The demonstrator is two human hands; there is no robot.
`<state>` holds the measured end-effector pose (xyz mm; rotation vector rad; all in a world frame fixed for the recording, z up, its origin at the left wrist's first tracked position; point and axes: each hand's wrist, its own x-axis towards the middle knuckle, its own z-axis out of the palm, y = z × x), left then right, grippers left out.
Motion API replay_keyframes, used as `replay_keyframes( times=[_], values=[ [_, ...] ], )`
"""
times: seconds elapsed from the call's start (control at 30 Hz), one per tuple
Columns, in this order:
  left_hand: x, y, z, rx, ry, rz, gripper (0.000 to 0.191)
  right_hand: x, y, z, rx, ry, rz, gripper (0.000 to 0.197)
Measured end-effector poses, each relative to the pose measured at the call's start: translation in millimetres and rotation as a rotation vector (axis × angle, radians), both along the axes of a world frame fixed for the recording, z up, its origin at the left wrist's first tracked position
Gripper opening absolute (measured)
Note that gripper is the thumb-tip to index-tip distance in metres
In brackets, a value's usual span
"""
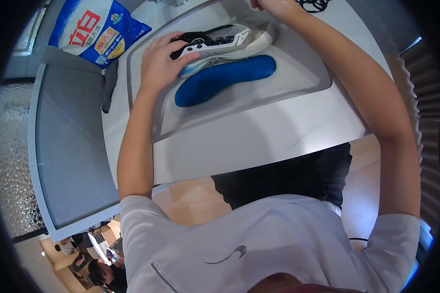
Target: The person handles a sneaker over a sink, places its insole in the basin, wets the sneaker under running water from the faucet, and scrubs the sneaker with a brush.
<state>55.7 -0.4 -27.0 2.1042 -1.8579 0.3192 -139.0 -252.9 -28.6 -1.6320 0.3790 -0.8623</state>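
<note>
A white, grey and black sports shoe (pixel 227 42) lies on its side in a sink basin (pixel 220 113) set in a white counter. My left hand (pixel 163 60) grips the shoe's left end, thumb on the near side and fingers over the black part. A blue insole (pixel 225 78) lies wet on the basin's floor, just on the near side of the shoe. At the top edge of the view is my right hand (pixel 276 6), beyond the shoe's right end and partly cut off; what its fingers do cannot be made out.
A blue and white detergent bag (pixel 95 31) stands at the counter's far left, a dark cloth (pixel 109 86) hanging below it. Black laces (pixel 313 4) lie at the back right. A chrome fitting (pixel 177 3) shows at the top. Several people (pixel 104 274) are far off, lower left.
</note>
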Motion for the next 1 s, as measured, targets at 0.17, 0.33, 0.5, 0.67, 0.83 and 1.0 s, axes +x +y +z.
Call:
replay_keyframes(
  times=[0.17, 0.33, 0.5, 0.67, 0.83, 1.0],
  values=[
    [-12.7, 1.6, 9.0, -0.061, 0.099, -0.072, 0.036, -0.2, -1.0, 1.1, 0.018, -0.013, -0.021, 0.027],
    [-18.9, 4.3, 11.2, -0.083, 0.016, -0.076, 0.032, 0.2, -2.0, 2.0, 0.001, -0.011, -0.038, 0.027],
    [-19.8, 6.0, 12.0, -0.129, -0.156, -0.105, 0.027, 1.1, -1.2, 2.6, 0.011, 0.019, -0.048, 0.028],
    [-20.9, 11.0, 21.2, -0.163, -0.323, -0.166, 0.016, 8.2, -4.8, -4.0, 0.010, 0.069, -0.056, 0.028],
    [-26.5, 4.1, 28.0, -0.224, -0.448, -0.263, 0.019, 18.7, -30.9, -37.2, -0.113, 0.130, 0.017, 0.028],
    [-23.5, 17.4, 33.5, -0.281, -0.563, -0.297, 0.023, 14.0, -0.3, -11.7, 0.014, 0.435, 0.043, 0.033]
  ],
)
